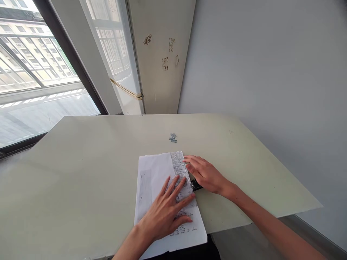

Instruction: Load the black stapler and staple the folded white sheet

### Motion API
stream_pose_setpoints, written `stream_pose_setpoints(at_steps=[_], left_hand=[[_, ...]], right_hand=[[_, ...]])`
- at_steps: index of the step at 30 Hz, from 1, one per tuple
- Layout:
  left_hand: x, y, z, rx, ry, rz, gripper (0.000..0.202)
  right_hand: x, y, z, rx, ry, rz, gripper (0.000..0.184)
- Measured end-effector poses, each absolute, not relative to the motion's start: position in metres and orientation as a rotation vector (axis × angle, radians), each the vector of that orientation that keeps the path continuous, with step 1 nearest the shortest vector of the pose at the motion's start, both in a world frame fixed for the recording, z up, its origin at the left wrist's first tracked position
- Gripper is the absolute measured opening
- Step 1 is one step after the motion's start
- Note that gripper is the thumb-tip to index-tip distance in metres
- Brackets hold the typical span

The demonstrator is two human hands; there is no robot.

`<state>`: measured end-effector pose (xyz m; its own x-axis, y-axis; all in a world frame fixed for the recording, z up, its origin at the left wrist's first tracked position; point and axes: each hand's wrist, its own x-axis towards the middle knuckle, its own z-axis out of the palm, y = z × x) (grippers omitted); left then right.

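A white sheet of paper point(151, 180) with printed text lies on the pale table point(81, 169), near its front edge. My left hand point(166, 211) rests flat on the sheet with its fingers spread. Along the sheet's right edge my right hand point(203, 173) lies with fingers stretched out, touching the printed strip there. A small black object point(196, 186), mostly hidden, shows under my right hand beside the paper; I cannot make out what it is.
A few small strips of staples point(172, 137) lie on the table beyond the paper. A grey wall stands at the right, a stained pillar point(159, 54) behind, and large windows point(32, 72) at the left.
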<state>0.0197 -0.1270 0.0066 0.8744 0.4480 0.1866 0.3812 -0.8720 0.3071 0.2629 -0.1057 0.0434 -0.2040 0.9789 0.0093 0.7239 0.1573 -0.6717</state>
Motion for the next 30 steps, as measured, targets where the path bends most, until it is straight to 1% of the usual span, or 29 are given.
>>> stream_pose_setpoints(at_steps=[4, 9, 23, 30], left_hand=[[0.024, -0.13, 0.001, 2.774, 0.654, 0.447, 0.063], [0.029, -0.132, -0.004, 2.807, 0.671, 0.418, 0.06], [0.037, -0.135, -0.009, 2.801, 0.679, 0.448, 0.056], [0.036, -0.137, -0.009, 2.799, 0.68, 0.426, 0.057]], right_hand=[[0.261, -0.108, 0.042, -1.628, -2.018, 0.789, 0.054], [0.258, -0.108, 0.045, -1.703, -2.038, 0.816, 0.058], [0.25, -0.11, 0.043, -1.824, -2.055, 0.732, 0.055], [0.251, -0.109, 0.046, -1.841, -2.052, 0.763, 0.055]])
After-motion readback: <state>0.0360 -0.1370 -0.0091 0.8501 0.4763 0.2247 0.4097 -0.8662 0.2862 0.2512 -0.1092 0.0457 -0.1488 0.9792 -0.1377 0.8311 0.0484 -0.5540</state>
